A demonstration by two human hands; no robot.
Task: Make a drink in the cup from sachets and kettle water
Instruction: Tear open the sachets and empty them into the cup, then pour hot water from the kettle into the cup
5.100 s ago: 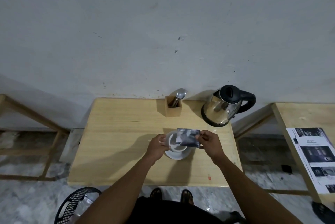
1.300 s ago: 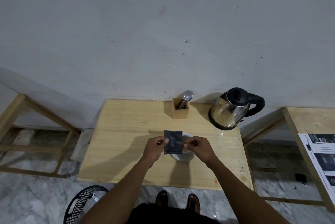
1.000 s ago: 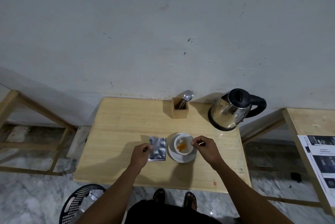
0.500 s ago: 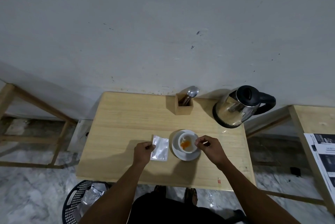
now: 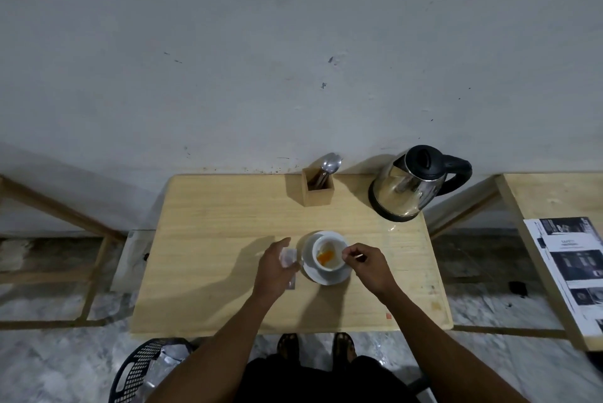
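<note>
Beside the saucer (image 5: 326,277), head view: my left hand (image 5: 274,267) is crumpling the silver sachet (image 5: 288,257) in closed fingers. The cup (image 5: 329,254) holds orange powder. My right hand (image 5: 367,264) pinches a small torn strip at the cup's rim.

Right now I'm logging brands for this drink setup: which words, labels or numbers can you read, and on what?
None can be read.
Printed sheet on the side table: there is text, too small and blurred to read.
Sachet in the left hand: no print legible.
Kettle: no label visible.
Small red mark on the table: illegible.
</note>
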